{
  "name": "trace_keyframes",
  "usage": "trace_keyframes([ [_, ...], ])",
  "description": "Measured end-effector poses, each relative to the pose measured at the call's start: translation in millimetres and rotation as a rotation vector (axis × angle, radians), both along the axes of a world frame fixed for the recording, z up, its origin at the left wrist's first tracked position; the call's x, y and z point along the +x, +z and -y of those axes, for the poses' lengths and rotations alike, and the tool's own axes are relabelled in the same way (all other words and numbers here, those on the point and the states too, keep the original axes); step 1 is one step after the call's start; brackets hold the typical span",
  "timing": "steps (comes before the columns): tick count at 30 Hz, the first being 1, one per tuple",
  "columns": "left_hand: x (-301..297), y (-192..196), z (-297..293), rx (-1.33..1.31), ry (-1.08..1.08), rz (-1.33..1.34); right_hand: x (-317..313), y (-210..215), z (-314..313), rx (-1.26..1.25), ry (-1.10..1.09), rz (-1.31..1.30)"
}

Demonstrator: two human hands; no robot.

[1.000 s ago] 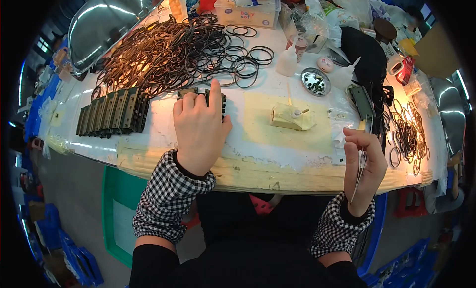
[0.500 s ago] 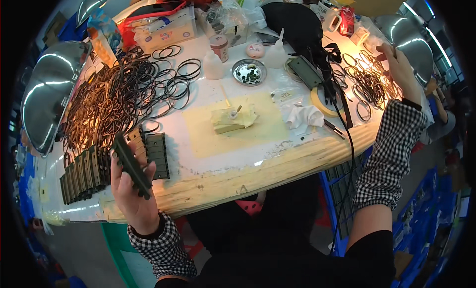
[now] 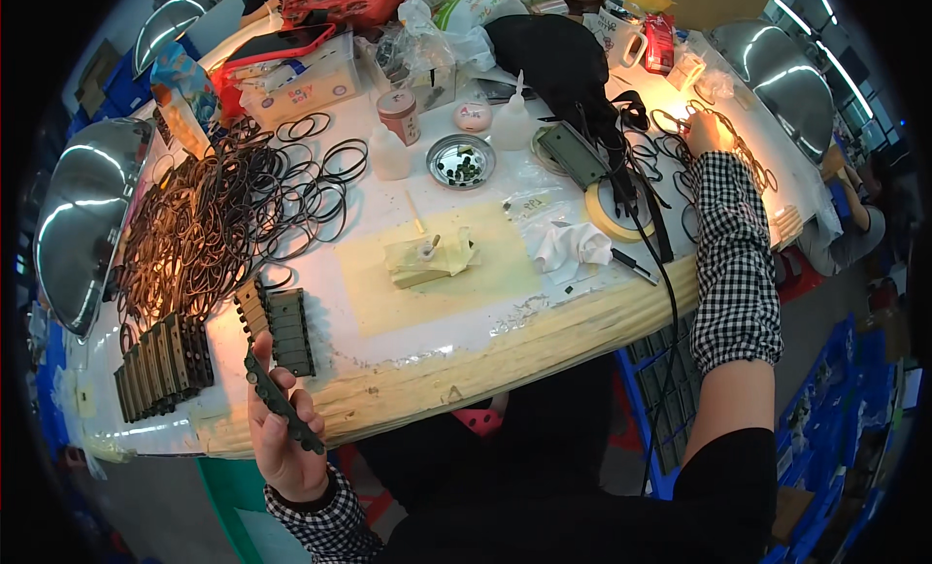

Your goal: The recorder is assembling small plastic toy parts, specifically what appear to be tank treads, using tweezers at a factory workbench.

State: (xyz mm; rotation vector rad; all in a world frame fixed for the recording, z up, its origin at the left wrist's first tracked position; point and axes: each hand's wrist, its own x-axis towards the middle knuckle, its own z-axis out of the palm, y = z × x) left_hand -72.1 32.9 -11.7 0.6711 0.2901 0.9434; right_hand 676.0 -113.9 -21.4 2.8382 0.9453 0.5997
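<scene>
Upright in my left hand (image 3: 283,443) is a dark green narrow plate with knobbed edges (image 3: 280,401), gripped between thumb and fingers near the table's front edge. My right hand (image 3: 712,134) reaches far right into a smaller pile of thin rubber rings (image 3: 755,166) under a bright lamp. Its fingers curl down among the rings; glare and the hand itself hide what they grip. Beside my left hand lie two similar plates (image 3: 289,333), one brown-lit, one green. A row of more such plates (image 3: 163,370) stands on edge farther left.
A large tangle of dark rings (image 3: 194,229) covers the left side. Centrally sit a yellow pad block (image 3: 427,263), a metal dish of small dark pieces (image 3: 460,163) and white squeeze bottles (image 3: 512,125). A tape roll (image 3: 621,215) and black cable lie right. Metal lamp shades (image 3: 92,219) flank the table.
My right hand has come down and inward from above the right pile into the rings. My left hand has lowered toward the table edge, still holding the plate, now turned more edge-on. The view has shifted slightly.
</scene>
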Motion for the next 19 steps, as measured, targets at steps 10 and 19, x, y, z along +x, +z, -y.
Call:
trace_keyframes([
  [10,6.1,6.4,13.7,-0.018,0.044,0.018,-82.1,20.8,-21.1,0.031,0.106,-0.104],
  [19,-0.6,4.4,10.3,0.063,-0.014,0.018,-170.6,98.8,-19.3,0.597,0.512,-0.723],
])
